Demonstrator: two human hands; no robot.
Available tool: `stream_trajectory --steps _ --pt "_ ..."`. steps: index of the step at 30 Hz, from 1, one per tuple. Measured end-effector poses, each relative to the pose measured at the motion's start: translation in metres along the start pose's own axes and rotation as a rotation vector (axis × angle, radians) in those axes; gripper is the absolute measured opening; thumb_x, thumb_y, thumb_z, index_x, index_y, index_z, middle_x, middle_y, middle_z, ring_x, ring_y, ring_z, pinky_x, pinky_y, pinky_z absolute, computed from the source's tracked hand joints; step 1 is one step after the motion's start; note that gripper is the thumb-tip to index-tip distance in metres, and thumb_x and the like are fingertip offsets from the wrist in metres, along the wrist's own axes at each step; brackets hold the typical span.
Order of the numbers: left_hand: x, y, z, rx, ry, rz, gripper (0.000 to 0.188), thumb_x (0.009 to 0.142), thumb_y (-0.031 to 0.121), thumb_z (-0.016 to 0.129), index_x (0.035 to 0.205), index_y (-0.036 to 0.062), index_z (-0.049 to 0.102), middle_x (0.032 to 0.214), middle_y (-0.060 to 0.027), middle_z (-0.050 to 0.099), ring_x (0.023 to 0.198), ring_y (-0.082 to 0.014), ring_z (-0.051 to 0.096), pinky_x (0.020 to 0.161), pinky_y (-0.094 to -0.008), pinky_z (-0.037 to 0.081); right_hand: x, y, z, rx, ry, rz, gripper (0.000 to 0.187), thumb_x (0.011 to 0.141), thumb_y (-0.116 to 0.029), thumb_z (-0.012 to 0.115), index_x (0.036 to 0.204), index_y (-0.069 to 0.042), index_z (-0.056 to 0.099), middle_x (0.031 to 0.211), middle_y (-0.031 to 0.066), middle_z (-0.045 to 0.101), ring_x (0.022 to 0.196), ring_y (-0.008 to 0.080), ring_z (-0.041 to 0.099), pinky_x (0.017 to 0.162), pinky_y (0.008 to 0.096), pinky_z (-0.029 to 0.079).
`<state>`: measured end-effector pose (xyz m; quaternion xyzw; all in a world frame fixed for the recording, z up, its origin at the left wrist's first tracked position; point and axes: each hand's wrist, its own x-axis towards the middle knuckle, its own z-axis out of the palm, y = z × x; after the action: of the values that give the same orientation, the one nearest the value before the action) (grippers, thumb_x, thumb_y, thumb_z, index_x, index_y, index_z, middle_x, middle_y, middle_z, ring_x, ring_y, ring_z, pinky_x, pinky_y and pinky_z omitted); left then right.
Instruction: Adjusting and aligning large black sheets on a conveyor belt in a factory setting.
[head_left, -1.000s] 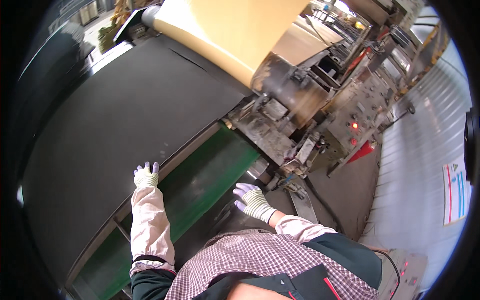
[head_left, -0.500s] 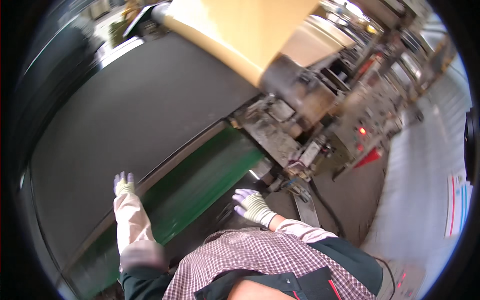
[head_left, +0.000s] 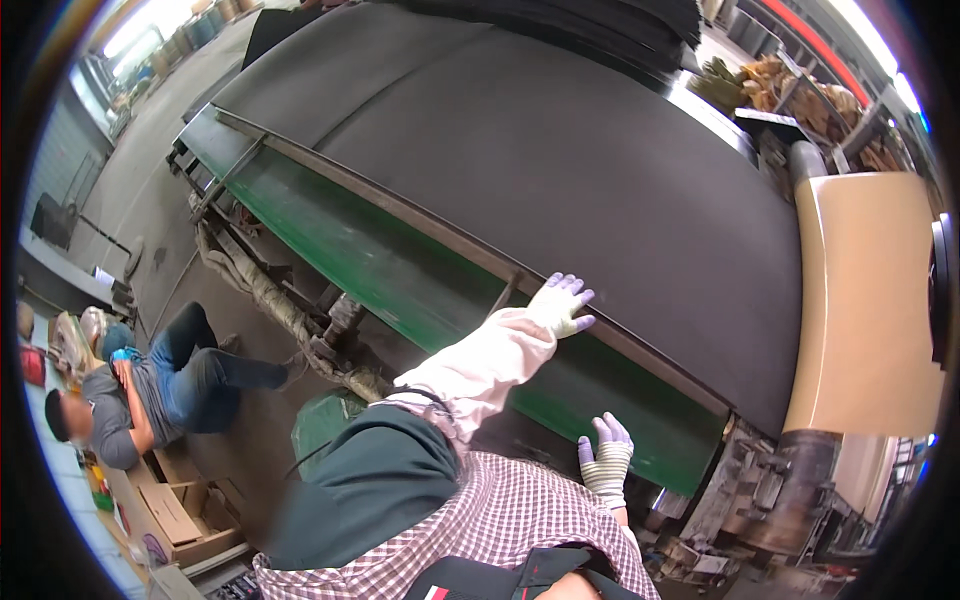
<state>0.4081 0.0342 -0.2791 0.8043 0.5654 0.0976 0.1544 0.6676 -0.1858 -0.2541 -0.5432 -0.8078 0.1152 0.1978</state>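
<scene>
A wide dark grey sheet [head_left: 590, 150] lies over a long machine table, its near side running along a metal edge rail [head_left: 420, 219]. My left hand [head_left: 560, 305], in a whitish glove with lilac fingertips, is at this rail with its fingers spread over the sheet's near edge. Whether it presses on the sheet, I cannot tell. Closer to my body, my right hand [head_left: 606, 464] is raised beside the green belt [head_left: 400, 283] below the rail. Its striped, lilac-tipped glove shows fingers apart, with nothing held.
A large roller with tan sheet [head_left: 865, 300] stands at the right, above grimy machine parts [head_left: 760, 490]. Dark sheets [head_left: 610, 30] are stacked beyond the table. At the left, a person [head_left: 150, 390] sits near an open cardboard box [head_left: 190, 515]. A wrapped pipe [head_left: 270, 295] runs below the belt.
My view has swung left, so the tan roller now stands at the right edge and the seated person shows. My left hand is now at the rail; both hands stay open.
</scene>
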Motion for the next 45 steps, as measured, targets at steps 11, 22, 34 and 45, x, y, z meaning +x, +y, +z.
stream_trajectory --steps 11,22,34,45 --pt "-0.042 -0.323 -0.098 0.272 0.560 -0.509 0.071 0.088 0.048 0.065 0.146 0.0123 0.049 0.152 -0.0220 0.044 0.141 -0.0396 0.039 0.116 -0.0508 0.030 0.024 -0.003 0.028 -0.086 -0.122 0.129 0.045 0.079 -0.023 0.074 0.120 -0.010 0.062 0.130 0.0162 0.060 0.121 0.0360 0.055 0.104 0.0504 0.041" --pt "-0.007 -0.381 -0.177 0.166 -0.061 -0.942 0.093 0.074 0.064 0.078 0.148 0.0176 0.047 0.148 -0.0152 0.046 0.137 -0.0340 0.044 0.111 -0.0464 0.042 0.271 -0.092 0.063 0.048 -0.073 -0.334 0.043 0.079 -0.018 0.074 0.119 -0.008 0.062 0.129 0.0158 0.061 0.120 0.0357 0.057 0.104 0.0499 0.043" --pt "0.004 -0.301 -0.112 -0.329 0.042 -0.287 0.075 0.080 0.056 0.074 0.133 0.0051 0.059 0.127 -0.0207 0.060 0.123 -0.0370 0.056 0.104 -0.0448 0.047 0.429 -0.127 0.228 0.045 -0.044 -0.228 0.044 0.083 -0.023 0.070 0.125 -0.015 0.064 0.139 0.0151 0.056 0.122 0.0375 0.055 0.101 0.0507 0.044" --pt "-0.014 -0.346 -0.146 0.186 0.100 -0.650 0.082 0.084 0.059 0.067 0.144 0.0061 0.050 0.149 -0.0208 0.047 0.136 -0.0348 0.047 0.112 -0.0439 0.042 0.363 -0.036 0.141 -0.057 -0.087 0.158 0.051 0.072 -0.031 0.083 0.114 -0.013 0.064 0.139 0.0151 0.055 0.128 0.0372 0.049 0.106 0.0506 0.042"
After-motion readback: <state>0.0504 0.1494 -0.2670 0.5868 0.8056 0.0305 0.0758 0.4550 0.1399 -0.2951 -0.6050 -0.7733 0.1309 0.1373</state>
